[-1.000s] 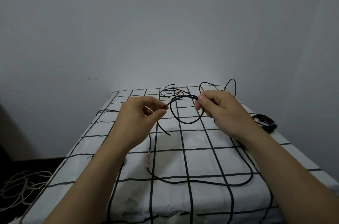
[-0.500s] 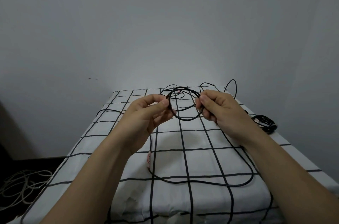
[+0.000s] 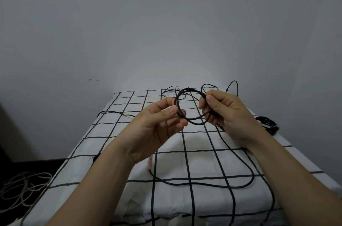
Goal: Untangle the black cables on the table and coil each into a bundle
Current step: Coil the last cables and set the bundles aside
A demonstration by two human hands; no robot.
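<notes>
A small coil of black cable (image 3: 192,122) hangs in the air above the table, held between both hands. My left hand (image 3: 157,124) pinches the coil's left side between thumb and fingers. My right hand (image 3: 224,111) pinches its right side near the top. From the right hand the same cable's loose length (image 3: 238,187) runs down and sweeps in a wide curve across the checked cloth (image 3: 118,161), ending near a red-and-white tag (image 3: 150,162). More tangled black cable (image 3: 209,86) lies at the table's far edge.
A finished black cable bundle (image 3: 267,124) sits at the table's right edge. Another black strand (image 3: 114,112) trails over the left edge. Pale cables (image 3: 22,187) lie heaped on the dark floor at the lower left. A grey wall stands right behind the table.
My left hand has carried the cable over to the right hand, adding another turn to the coil. Both hands have risen slightly, and the coil is now rounder and fuller.
</notes>
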